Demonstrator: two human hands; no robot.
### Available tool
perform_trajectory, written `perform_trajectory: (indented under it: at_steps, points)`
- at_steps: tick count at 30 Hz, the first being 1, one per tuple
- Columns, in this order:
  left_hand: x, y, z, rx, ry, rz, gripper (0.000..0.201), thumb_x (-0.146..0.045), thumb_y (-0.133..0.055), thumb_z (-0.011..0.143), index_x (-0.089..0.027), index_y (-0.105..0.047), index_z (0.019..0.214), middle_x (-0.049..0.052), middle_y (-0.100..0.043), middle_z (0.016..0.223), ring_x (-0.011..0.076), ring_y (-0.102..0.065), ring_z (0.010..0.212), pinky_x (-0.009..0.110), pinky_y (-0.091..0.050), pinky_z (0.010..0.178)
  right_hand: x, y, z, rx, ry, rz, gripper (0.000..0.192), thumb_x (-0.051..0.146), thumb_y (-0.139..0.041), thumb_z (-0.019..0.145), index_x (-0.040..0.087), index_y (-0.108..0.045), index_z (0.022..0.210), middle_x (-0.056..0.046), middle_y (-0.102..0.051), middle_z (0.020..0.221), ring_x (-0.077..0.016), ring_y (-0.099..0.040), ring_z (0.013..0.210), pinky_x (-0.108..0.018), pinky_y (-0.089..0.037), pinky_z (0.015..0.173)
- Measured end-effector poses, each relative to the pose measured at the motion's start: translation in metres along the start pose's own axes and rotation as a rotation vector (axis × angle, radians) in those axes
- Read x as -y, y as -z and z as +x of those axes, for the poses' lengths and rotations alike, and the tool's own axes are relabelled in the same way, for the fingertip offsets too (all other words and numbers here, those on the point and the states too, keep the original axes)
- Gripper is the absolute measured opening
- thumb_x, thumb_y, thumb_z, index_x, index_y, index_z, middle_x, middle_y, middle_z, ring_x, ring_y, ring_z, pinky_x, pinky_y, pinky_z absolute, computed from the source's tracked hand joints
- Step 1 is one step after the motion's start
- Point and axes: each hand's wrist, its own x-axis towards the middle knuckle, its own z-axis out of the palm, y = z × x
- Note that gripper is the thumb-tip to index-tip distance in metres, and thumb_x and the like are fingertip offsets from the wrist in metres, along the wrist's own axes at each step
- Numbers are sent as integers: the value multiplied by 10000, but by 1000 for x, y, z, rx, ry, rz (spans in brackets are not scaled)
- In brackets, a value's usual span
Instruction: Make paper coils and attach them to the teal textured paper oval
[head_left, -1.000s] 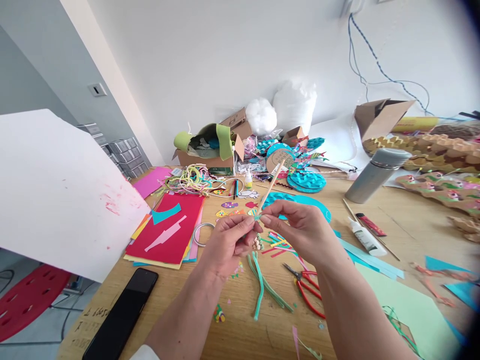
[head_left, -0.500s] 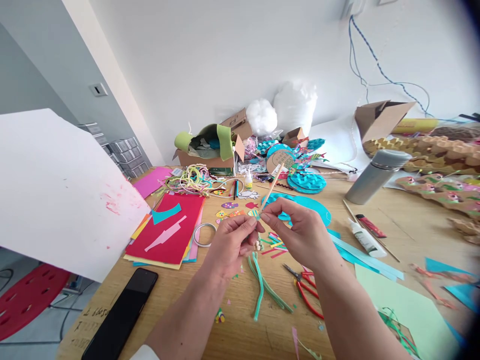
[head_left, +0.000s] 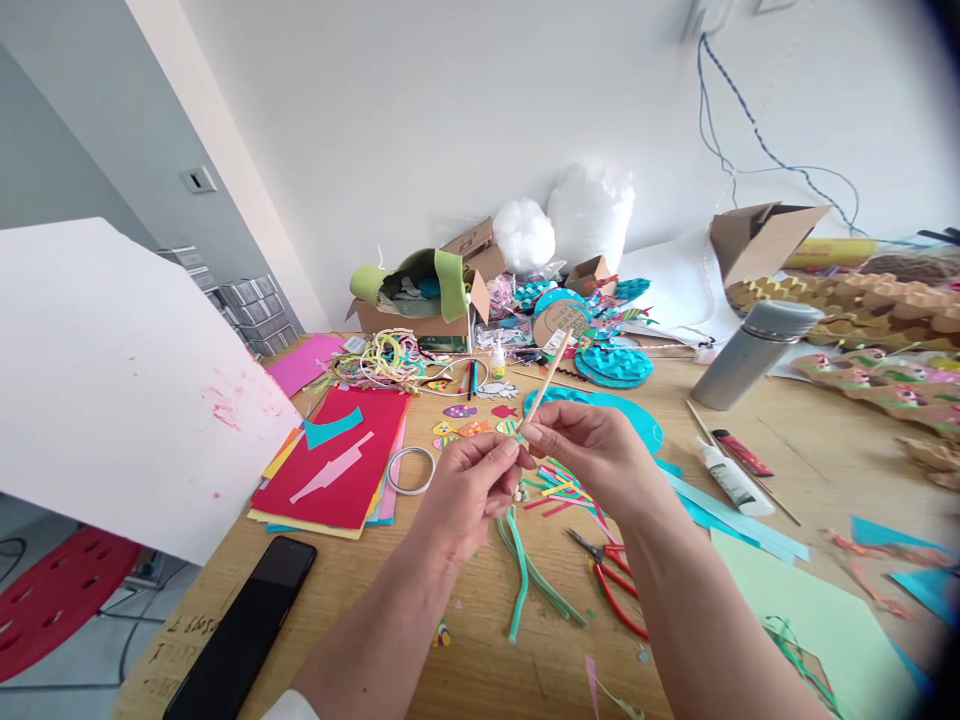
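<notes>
While both hands meet above the cluttered wooden desk (head_left: 465,640), the left hand (head_left: 469,490) and right hand (head_left: 592,455) each close their grip on the lower end of a thin wooden stick (head_left: 546,385), probably steadying it for fine fingertip work. Its long axis slants up and away to the right, over the red-handled scissors (head_left: 611,580).

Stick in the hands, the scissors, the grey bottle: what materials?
Stick: looks like bare wood or bamboo, pale tan and matte. Scissors: dark metal blades, with glossy red handles, likely plastic-coated. Grey bottle: probably brushed metal, going by the dull silver sheen; painted plastic can't be excluded.
</notes>
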Motion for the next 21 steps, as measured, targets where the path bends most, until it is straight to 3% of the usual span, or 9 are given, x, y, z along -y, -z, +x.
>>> perform_trajectory:
  at_steps: [4, 11, 16, 21]
  points:
    - [1, 0, 0, 5, -1, 1, 351, -441, -750, 707, -106, -648, 692, -44, -464, 496, -1, -260, 376, 192, -114, 396, 2, -4, -3, -33, 23, -76, 308, 459, -644, 853, 169, -646, 751, -32, -661, 707, -169, -611, 686, -303, -492, 665]
    - [4, -1, 3, -45, -19, -38, 362, -440, -775, 679, -109, -630, 689, -51, -454, 502, -1, -262, 380, 182, -119, 389, 7, -17, -3, -205, 52, -264, 281, 416, -627, 866, 177, -599, 723, -8, -622, 661, -145, -563, 634, -268, -428, 603]
    - [4, -2, 4, -49, -4, -94, 352, -425, -775, 674, -113, -610, 678, -59, -451, 493, -11, -253, 353, 177, -125, 385, 4, -15, 2, -102, 8, -59, 382, 525, -584, 871, 171, -610, 729, -10, -604, 660, -145, -565, 629, -270, -453, 606]
    - [3, -2, 4, -37, -3, -107, 340, -412, -774, 673, -111, -616, 676, -56, -458, 490, -9, -261, 349, 178, -122, 383, -1, -12, 2, -76, 13, -18, 333, 493, -624, 857, 171, -619, 773, -14, -623, 688, -152, -581, 654, -277, -465, 630]
